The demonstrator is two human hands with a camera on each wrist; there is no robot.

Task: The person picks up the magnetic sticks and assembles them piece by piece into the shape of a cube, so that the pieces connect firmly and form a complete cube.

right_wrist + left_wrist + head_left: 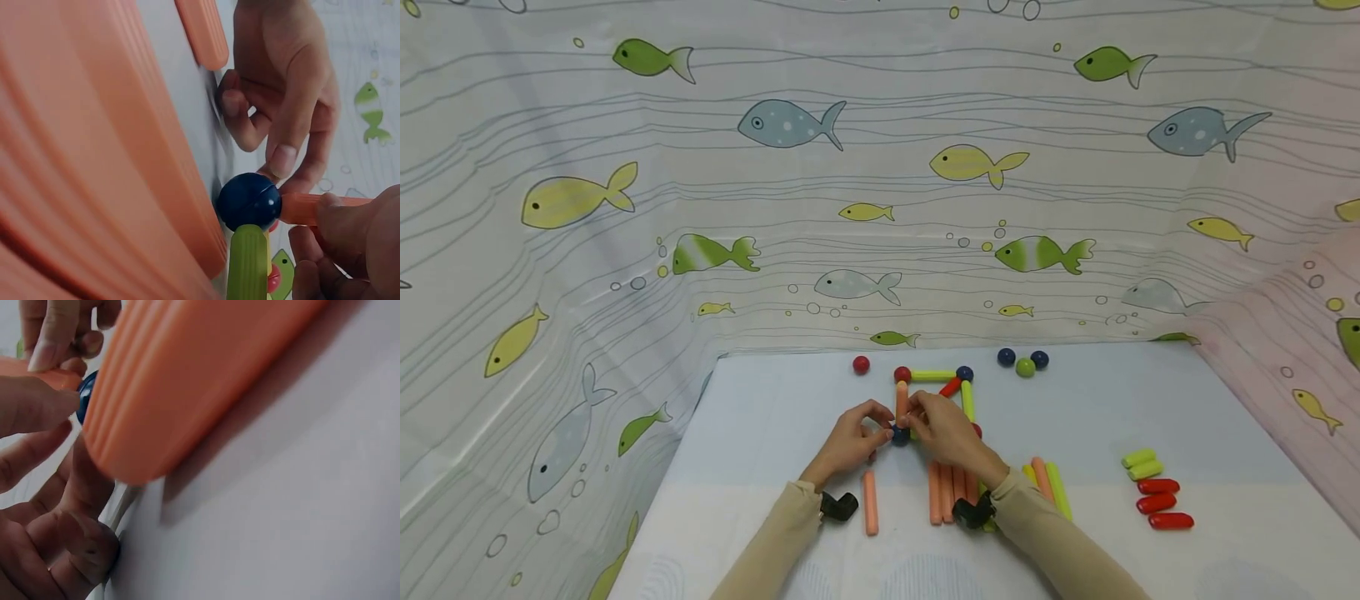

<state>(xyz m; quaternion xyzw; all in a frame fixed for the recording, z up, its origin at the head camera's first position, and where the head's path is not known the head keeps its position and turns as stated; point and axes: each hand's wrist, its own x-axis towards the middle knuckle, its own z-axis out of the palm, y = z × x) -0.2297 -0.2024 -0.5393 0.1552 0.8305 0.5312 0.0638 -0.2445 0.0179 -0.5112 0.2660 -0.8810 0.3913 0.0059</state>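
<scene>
In the head view my left hand (848, 438) holds a dark blue ball (900, 434) at the near left corner of a frame of rods and balls. My right hand (947, 429) pinches the upright orange rod (902, 404) that meets this ball, also seen in the right wrist view, where a green rod (248, 262) joins the ball too. At the rod's far end is a red ball (902, 375). From there a yellow-green rod (932, 376) runs to another blue ball (964, 374), with a red rod (950, 387) slanting from it. My right hand partly hides the frame.
Loose orange rods (936, 493) lie below my right hand, and a single orange rod (870, 503) beside my left wrist. Short red rods (1171, 522) and yellow-green rods (1138, 457) lie far right. Spare balls, one red (861, 364) and one green (1026, 367), sit at the back.
</scene>
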